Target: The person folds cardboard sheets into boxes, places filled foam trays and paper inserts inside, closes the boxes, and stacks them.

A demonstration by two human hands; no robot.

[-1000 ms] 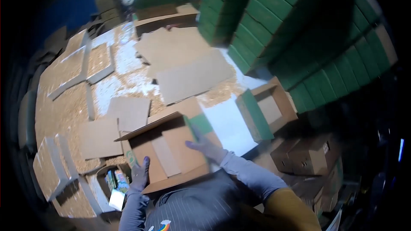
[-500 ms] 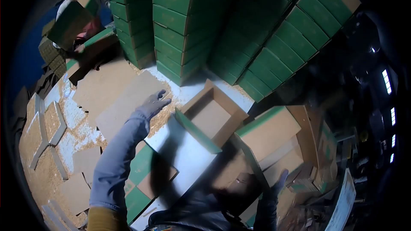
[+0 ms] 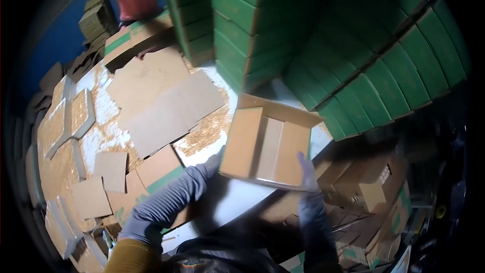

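Note:
An open cardboard box (image 3: 288, 144) with its inside facing up is held between my hands over the right part of the table. My left hand (image 3: 218, 157) is at the box's left side, its fingers mostly hidden behind the wall. My right hand (image 3: 307, 171) grips the lower right edge, with the thumb over the rim. Flattened cardboard with green bands (image 3: 161, 172) lies to the left of the box.
Tall stacks of green boxes (image 3: 232, 25) stand behind. Cardboard sheets (image 3: 166, 106) and wood shavings cover parts of the white table (image 3: 237, 199). More brown boxes (image 3: 353, 177) are at the right. A co-worker (image 3: 136, 0) stands at the far left beside a long box (image 3: 136, 40).
My left hand has come from over the cardboard sheet to the box's left side. The box that my right hand tilted at the right is no longer there; a box is now between both hands.

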